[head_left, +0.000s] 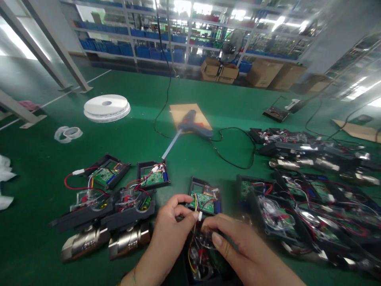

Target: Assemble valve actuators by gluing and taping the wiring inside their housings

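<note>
My left hand (171, 228) pinches a small white connector (200, 215) on a bundle of coloured wires that runs from a green circuit board (204, 200) in an open black cover. My right hand (238, 248) curls over a clear plastic piece (205, 240) on top of the black housing (202, 264) below, its fingers closed on it. Both hands sit at the near edge of the green table (178, 159).
Two finished-looking units with metal valves (104, 242) and open boards (153, 174) lie to the left. A heap of similar units (312, 198) fills the right. A glue gun (190, 125) on cardboard, its black cord, tape rolls (107, 107) lie farther back.
</note>
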Demonstrator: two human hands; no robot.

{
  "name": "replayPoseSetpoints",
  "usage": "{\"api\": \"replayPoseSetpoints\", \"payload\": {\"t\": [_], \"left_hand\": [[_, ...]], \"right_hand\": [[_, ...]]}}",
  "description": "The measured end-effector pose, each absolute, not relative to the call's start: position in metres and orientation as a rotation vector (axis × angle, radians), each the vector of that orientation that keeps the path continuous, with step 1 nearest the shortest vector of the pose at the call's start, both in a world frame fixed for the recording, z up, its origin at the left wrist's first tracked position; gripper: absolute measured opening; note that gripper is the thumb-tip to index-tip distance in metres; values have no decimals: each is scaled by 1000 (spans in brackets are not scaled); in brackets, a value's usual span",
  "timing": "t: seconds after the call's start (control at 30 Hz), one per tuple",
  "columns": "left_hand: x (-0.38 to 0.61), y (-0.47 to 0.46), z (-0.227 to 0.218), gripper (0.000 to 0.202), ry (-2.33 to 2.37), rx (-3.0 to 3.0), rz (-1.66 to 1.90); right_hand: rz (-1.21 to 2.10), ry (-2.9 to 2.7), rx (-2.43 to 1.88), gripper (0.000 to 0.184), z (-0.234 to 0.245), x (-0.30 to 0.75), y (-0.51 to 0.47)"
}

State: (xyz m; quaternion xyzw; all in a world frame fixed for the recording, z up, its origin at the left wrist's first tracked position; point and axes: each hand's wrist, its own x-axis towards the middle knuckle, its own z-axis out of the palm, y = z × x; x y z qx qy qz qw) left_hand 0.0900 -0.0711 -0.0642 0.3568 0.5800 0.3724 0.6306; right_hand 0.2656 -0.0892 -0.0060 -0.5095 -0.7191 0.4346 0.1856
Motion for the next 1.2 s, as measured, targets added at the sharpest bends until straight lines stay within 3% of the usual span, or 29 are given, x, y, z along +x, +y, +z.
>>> {"api": "replayPoseSetpoints", "payload": {"t": [0.87, 1.2], "left_hand": [[122, -76, -55, 39, 1077, 555, 1227], [117, -92, -43, 40, 1032, 629, 1295]], "right_hand": [[1323, -1850, -1424, 22, 2, 260, -102], [1206, -1979, -1161, 21, 10, 280, -113]]}}
